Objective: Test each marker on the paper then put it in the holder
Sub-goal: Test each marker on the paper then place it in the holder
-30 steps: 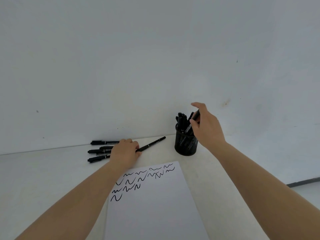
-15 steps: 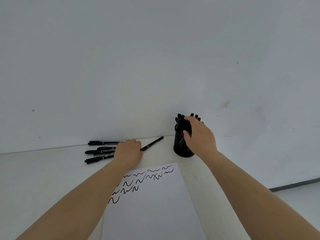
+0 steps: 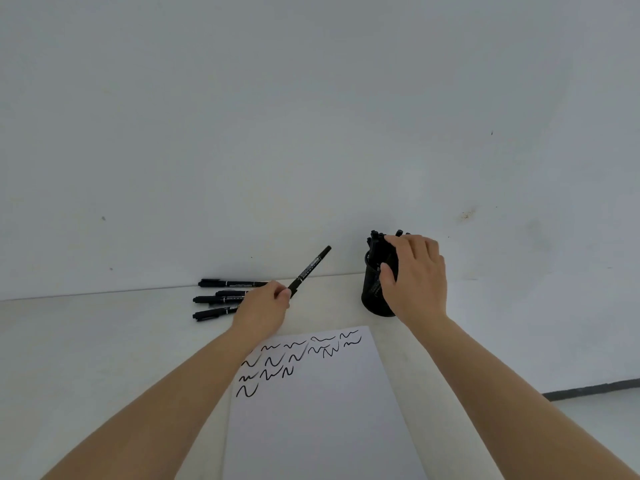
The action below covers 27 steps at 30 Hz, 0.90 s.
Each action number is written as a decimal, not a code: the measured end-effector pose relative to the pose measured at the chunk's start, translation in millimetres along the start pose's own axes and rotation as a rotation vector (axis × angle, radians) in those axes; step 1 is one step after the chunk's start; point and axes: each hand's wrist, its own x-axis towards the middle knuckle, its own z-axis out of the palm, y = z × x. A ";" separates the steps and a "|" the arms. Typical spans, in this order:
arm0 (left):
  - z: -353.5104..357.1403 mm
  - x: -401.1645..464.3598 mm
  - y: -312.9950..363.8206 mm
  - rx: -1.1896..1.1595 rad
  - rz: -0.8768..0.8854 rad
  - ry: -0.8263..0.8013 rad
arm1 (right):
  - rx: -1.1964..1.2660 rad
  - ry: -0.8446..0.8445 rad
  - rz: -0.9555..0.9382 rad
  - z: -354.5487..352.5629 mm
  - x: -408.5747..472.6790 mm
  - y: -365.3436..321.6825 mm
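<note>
The left hand (image 3: 263, 303) now lifts its marker (image 3: 310, 270) off the table, far end tilted upward. The right hand (image 3: 414, 275), its marker released, now rests over the holder (image 3: 374, 292).

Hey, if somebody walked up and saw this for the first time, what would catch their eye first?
Probably the left hand, pinching a black marker that tilts up toward the wall. Next, the right hand resting over the black holder, which is packed with markers, to the right. Then the sheet of paper in front, with black squiggles across its top, and the loose markers lying to the left.
</note>
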 end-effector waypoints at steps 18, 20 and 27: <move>-33.2 -122.4 25.3 -0.019 0.210 -0.189 | 1.094 -0.567 0.589 -18.1 -78.5 -96.6; -32.4 -132.9 23.4 0.232 0.261 -0.111 | 1.088 -0.521 0.728 -15.3 -76.4 -93.2; -50.0 -154.1 -21.6 0.225 0.187 -0.019 | 0.798 -0.190 0.653 -22.0 -67.9 -34.9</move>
